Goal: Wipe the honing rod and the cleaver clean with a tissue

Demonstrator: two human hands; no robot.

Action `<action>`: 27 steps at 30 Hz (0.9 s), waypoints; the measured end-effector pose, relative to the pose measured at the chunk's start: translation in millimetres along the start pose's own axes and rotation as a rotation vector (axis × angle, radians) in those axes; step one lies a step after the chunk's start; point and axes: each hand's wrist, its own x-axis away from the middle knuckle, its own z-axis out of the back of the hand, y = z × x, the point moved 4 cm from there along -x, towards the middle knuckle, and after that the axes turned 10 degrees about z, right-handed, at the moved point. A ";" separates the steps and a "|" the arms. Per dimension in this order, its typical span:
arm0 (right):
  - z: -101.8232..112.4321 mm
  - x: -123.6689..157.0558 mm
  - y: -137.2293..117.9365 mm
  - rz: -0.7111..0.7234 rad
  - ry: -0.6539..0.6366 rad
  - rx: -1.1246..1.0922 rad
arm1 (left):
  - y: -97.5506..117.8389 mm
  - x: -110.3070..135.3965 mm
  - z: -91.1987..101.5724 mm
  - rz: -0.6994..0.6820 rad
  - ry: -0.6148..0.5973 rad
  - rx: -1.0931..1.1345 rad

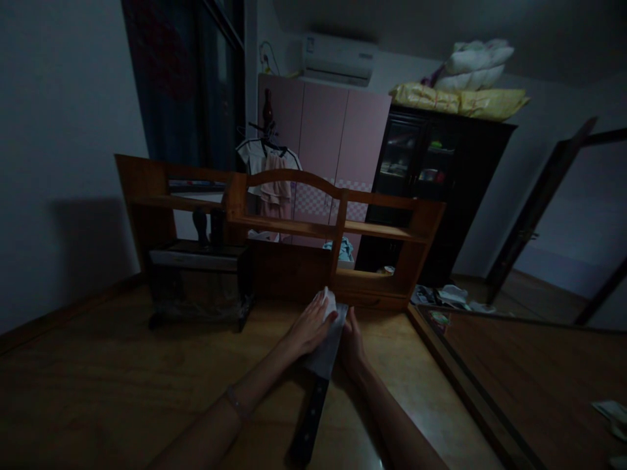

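A large cleaver (pixel 324 358) with a broad grey blade and a dark riveted handle (pixel 308 424) lies on the wooden desk (pixel 122 385), handle toward me. My left hand (pixel 309 324) rests on the blade, pressing a small white cloth or tissue (pixel 329 300) against its far end, fingers curved over it. My right hand (pixel 353 344) sits along the blade's right edge, fingers hidden behind the steel. The room is dim.
A wooden shelf unit (pixel 337 228) stands at the desk's back edge, with a dark box-like object (pixel 198 281) to its left. Behind are a pink wardrobe (pixel 323 137), hanging clothes (pixel 272 176), a dark cabinet (pixel 431 170) topped with bedding, and an open door at right.
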 end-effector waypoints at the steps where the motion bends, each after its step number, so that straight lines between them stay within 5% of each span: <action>1: -0.5 0.1 -0.2 -0.002 -0.004 0.007 | -6.1 0.5 -1.0 0.038 -0.007 0.025; 7: 3.0 -2.5 1.5 -0.010 -0.019 0.025 | -11.1 20.6 2.5 0.053 0.017 0.073; 13: 9.5 -2.5 2.2 0.021 0.005 0.062 | 25.4 46.4 9.1 -0.060 0.024 -0.049; 20: 28.8 -5.5 0.0 0.092 0.196 0.045 | 60.7 49.5 6.6 -0.214 -0.075 -0.071; 27: 24.9 -10.6 3.8 0.012 0.044 0.076 | 31.6 53.5 30.0 -0.252 -0.126 -0.115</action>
